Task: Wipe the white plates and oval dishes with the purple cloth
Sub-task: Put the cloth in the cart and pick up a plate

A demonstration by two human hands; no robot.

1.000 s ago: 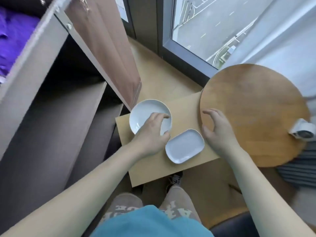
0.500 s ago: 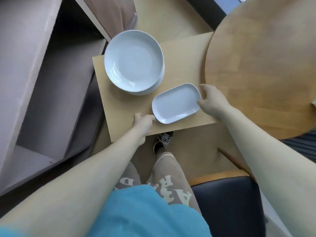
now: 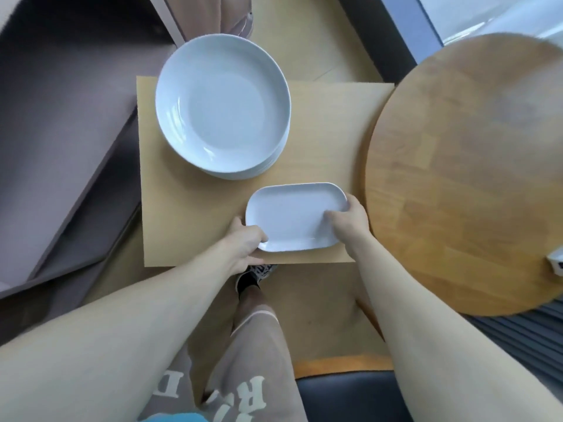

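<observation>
- Now, left hand [image 3: 247,239] and right hand [image 3: 347,221] pinch opposite ends of the oval dish [image 3: 292,217];
- dish near the board [image 3: 182,223] front edge, bare wood leftward;
- trouser print [image 3: 253,394] reads partly: "R", "D".

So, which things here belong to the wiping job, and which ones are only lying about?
For the job: oval dish, gripped by left hand and right hand; stack of white plates. The purple cloth is not in view.
Lying about: round wooden table; light wooden board; small white device; dark seat.
</observation>
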